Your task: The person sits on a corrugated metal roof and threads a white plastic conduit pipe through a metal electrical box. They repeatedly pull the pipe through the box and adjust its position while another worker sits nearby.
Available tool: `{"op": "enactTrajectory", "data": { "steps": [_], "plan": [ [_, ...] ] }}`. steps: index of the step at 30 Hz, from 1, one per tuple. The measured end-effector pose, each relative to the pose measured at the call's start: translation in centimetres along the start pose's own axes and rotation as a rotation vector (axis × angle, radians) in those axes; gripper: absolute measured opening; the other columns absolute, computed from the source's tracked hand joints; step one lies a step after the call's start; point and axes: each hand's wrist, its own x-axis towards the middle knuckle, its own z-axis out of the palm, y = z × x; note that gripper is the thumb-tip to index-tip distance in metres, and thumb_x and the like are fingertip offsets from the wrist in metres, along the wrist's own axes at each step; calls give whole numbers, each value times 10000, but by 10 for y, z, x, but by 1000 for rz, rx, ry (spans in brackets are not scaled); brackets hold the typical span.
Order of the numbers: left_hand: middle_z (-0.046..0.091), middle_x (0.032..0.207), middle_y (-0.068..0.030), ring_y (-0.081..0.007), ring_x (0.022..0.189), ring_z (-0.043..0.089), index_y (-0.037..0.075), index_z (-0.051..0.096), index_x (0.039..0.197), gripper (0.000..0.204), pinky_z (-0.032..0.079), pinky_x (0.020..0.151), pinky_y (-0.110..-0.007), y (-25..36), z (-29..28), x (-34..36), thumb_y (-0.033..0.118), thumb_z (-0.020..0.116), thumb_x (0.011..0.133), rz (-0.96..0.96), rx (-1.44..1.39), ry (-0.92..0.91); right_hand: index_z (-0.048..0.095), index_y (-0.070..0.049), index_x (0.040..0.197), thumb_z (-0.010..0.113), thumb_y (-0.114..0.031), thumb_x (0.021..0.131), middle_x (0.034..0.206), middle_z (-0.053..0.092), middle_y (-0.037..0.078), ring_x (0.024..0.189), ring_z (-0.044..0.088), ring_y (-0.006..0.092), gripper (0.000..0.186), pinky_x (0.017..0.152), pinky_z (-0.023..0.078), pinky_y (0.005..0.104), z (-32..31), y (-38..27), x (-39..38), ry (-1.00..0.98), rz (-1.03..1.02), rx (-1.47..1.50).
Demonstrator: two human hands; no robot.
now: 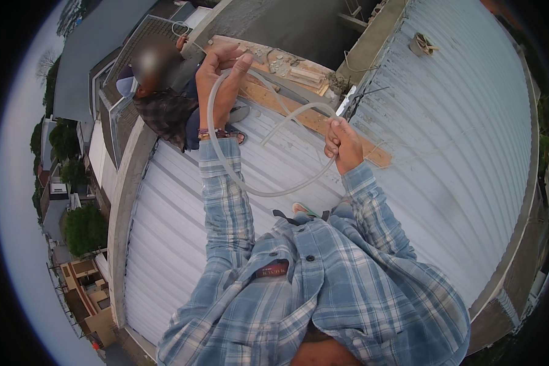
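Right hand (344,145) grips looped translucent hose (274,194) above corrugated roof (171,207); left hand (223,80) half-curled at loop, hold unclear; lettered red packet (272,269) partly hidden; hose ends hard to trace

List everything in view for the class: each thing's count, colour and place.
Tube: one, translucent white, looped at centre
Plank: one, brown, beyond the tube
Board: one, brown, top centre
Wood pieces: several, pale brown, on the board
Ribbed roofing: sheets uncountable, pale grey, underneath
Container: one, greyish, upper right
Co-worker: one, dark checked shirt, upper left
Trees: several, green, far left
Buildings: several, mixed colours, far left
Plaid shirt: one, blue, lower centre
Left grip: one, bare, at the tube
Right grip: one, bare, closed around the tube
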Motion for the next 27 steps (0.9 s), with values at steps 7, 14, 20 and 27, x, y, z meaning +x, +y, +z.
{"op": "enactTrajectory", "data": {
  "steps": [7,14,20,27],
  "plan": [
    [715,1257,-126,-262,1180,677,43,663,1277,358,521,1008,-389,5,77,-66,108,741,934,166,570,-760,568,-57,1047,552,-379,1079,610,325,-80,457,263,27,324,392,221,229,-101,-190,-50,457,-793,-280],
    [516,1468,-289,-364,1361,539,-95,285,1548,792,450,1135,-434,105,274,-80,556,263,1097,-106,-569,-737,594,-21,1062,580,-320,1072,694,507,-28,522,385,43,299,463,337,223,-134,-218,-63,848,-1310,-723],
    [627,1265,-212,-231,1116,660,-86,277,1546,659,559,974,-363,162,334,-81,424,330,1132,-492,-963,-498,623,25,1101,617,-302,1056,874,664,91,710,587,160,330,639,487,318,-134,-148,-81,935,-1251,-962],
    [621,925,-40,-26,580,393,69,359,1568,507,352,490,-204,160,298,-58,215,458,1093,-252,-904,-544,654,52,1108,639,-309,1040,863,682,123,673,612,202,368,616,489,337,-114,-131,-77,570,-1102,-989]
  ]
}}
